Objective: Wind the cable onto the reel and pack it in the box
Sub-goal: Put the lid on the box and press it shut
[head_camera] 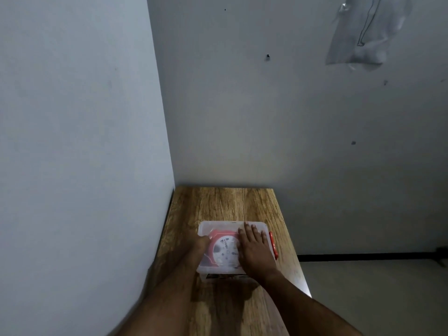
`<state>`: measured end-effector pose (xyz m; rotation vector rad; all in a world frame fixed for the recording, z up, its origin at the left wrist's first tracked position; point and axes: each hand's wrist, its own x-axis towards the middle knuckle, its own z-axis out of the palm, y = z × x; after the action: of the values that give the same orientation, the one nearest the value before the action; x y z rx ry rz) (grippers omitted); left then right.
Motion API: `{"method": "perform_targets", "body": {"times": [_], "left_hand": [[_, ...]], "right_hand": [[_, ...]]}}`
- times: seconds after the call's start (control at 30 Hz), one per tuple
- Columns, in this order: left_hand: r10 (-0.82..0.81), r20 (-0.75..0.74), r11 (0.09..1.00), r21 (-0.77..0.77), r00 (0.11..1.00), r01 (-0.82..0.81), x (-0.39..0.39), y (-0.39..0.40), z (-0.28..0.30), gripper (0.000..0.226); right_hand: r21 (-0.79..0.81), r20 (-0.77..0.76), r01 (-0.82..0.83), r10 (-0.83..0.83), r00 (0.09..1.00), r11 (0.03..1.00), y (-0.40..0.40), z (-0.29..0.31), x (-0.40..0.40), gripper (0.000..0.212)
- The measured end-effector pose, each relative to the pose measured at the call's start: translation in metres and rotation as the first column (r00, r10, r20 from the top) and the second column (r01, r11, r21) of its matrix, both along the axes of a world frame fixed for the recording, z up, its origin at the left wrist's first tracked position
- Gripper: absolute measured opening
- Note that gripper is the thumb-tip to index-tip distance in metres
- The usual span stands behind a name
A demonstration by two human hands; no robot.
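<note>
A clear plastic box (pixel 219 226) with its translucent lid on sits in the middle of the wooden table (pixel 218 202). Through the lid shows the red cable reel (pixel 224 248) with its white round face, lying flat inside. A red latch handle (pixel 273 243) is on the box's right side. My right hand (pixel 254 248) lies flat, fingers spread, on the right half of the lid. My left hand (pixel 197 246) is curled against the box's left edge, blurred; its fingers are partly hidden by the box.
The narrow table stands in a corner, with a wall along its left side and another behind it. The table's right edge drops to a pale floor (pixel 375 299). A clear plastic bag (pixel 363 32) hangs on the back wall, upper right.
</note>
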<state>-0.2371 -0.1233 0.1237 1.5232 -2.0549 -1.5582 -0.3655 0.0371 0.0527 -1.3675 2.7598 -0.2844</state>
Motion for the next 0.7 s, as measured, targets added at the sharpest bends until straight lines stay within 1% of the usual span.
{"method": "perform_targets", "body": {"times": [0.03, 0.1, 0.27, 0.37, 0.43, 0.47, 0.53, 0.6, 0.63, 0.67, 0.7], "left_hand": [[-0.003, 0.033, 0.999, -0.053, 0.999, 0.005, -0.001, 0.001, 0.003, 0.043], [0.003, 0.058, 0.994, -0.110, 0.998, 0.004, -0.004, 0.003, 0.002, 0.043], [0.010, 0.141, 0.983, -0.184, 0.990, 0.017, -0.005, 0.006, 0.005, 0.039], [0.006, 0.159, 0.975, -0.222, 0.987, 0.030, -0.006, 0.009, 0.006, 0.040], [-0.023, 0.204, 0.955, -0.285, 0.979, 0.081, -0.007, 0.013, 0.006, 0.044], [-0.033, 0.235, 0.945, -0.308, 0.971, 0.107, -0.007, 0.015, 0.005, 0.051], [-0.055, 0.274, 0.944, -0.300, 0.960, 0.140, -0.006, 0.018, 0.001, 0.064], [-0.081, 0.242, 0.964, -0.227, 0.967, 0.137, -0.004, 0.018, -0.003, 0.069], [-0.078, 0.201, 0.976, -0.182, 0.977, 0.116, -0.002, 0.017, -0.004, 0.068], [-0.070, 0.170, 0.980, -0.173, 0.983, 0.099, -0.001, 0.018, -0.006, 0.065], [-0.054, 0.155, 0.975, -0.204, 0.986, 0.086, 0.000, 0.018, -0.006, 0.060]], "right_hand": [[0.002, 0.001, 0.002, -0.002, 1.000, 1.000, 0.000, -0.001, 0.000, 0.061], [0.003, 0.003, 0.004, -0.004, 1.000, 1.000, 0.000, -0.001, 0.000, 0.061], [0.010, -0.002, 0.012, -0.012, 1.000, 1.000, -0.001, -0.001, 0.001, 0.061], [0.019, -0.009, 0.010, -0.010, 1.000, 1.000, 0.000, -0.001, 0.002, 0.062], [0.028, -0.020, 0.003, -0.003, 1.000, 1.000, 0.000, 0.000, 0.002, 0.062], [0.031, -0.026, 0.002, -0.001, 1.000, 1.000, 0.000, 0.001, 0.003, 0.062], [0.025, -0.025, 0.000, 0.000, 1.000, 1.000, 0.000, 0.002, 0.003, 0.062], [0.008, -0.015, -0.011, 0.011, 1.000, 1.000, 0.001, 0.005, 0.003, 0.061], [-0.012, -0.013, -0.007, 0.007, 1.000, 1.000, 0.001, 0.007, 0.003, 0.060], [-0.041, -0.021, 0.012, -0.012, 1.000, 0.999, 0.003, 0.010, 0.003, 0.060], [-0.084, -0.046, 0.046, -0.050, 0.998, 0.995, 0.005, 0.014, 0.003, 0.059]]}}
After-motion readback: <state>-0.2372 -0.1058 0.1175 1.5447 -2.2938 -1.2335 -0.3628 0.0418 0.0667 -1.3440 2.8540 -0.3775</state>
